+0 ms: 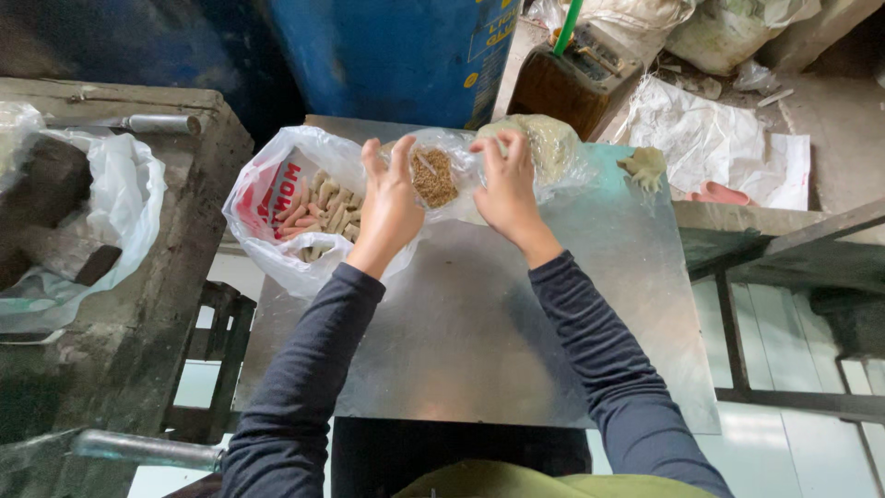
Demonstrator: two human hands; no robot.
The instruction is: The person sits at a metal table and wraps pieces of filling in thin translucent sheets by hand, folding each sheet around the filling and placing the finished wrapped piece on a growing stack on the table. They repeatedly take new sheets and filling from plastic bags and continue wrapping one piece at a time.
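Both hands up at the far edge of a metal sheet table [479, 350], working a small clear plastic bag of brown seeds [434, 176]. Left hand [389, 210] curled against the bag's left side, fingers bent over its upper edge; right hand [505, 189] closed on the plastic at the right, fingers pinching a fold of film. Cannot tell whether the mouth of the bag is open or tied, since the fingers cover it. Seeds gathered in a compact brown lump between the two hands, none visibly spilled on the sheet.

Just left, touching the left hand's back, a white plastic carrier bag [267, 207] lying open with pale finger-shaped roots [324, 214] inside, seemingly untouched. Behind the right hand, a second clear bag of pale greenish stuff [551, 146], contents too blurred to name. Farther right, a pale knobbly piece [644, 167] alone on the sheet.

Judging by this: the seed bag in hand and mid-handling, the other bags set around it and waiting, most of the sheet bare in front. Looks like an early-to-middle stage, with nothing yet laid out or portioned on the table.
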